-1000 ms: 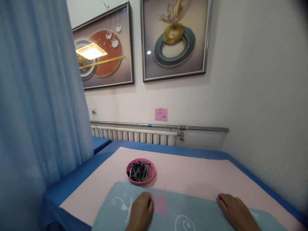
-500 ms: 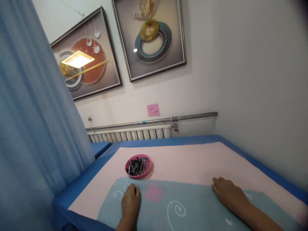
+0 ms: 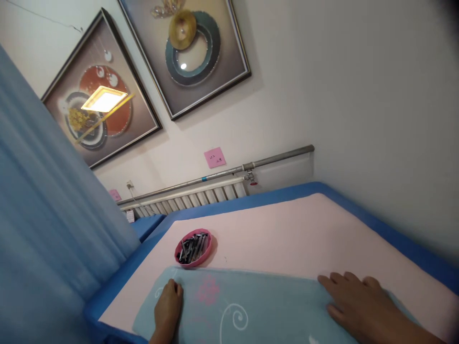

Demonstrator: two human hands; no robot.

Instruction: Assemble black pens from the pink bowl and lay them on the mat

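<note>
Clearly, in the head view, the weak spot lies where the patterned cloth (image 3: pixel 279 303) nearly meets the pink basket (image 3: pixel 201 261): should the cloth be pushed or swept outward, its far edge could nudge the basket and tip out the loosely piled pens (image 3: pixel 193 247). The left hand (image 3: pixel 168 303) rests on the cloth near that corner with its fingers bent under, so I cannot tell whether it grips the fabric; the right hand (image 3: pixel 362 298) is open, fingers spread over the far edge toward the other end. An uneven pull between the two would probably skew the cloth or ruck it up, and firm pressure might drag the pink sheet (image 3: pixel 265 234) underneath out of line. The cloth lies spread on that sheet, atop the blue-covered surface (image 3: pixel 287 195), its near side running out of sight. It looks thin and soft, a muted blue-green, with a pink flower (image 3: pixel 208 290) near the left hand and a white swirl (image 3: pixel 239 316) to the right of it; the visible middle appears fairly smooth, and the far edge runs almost straight.
</note>
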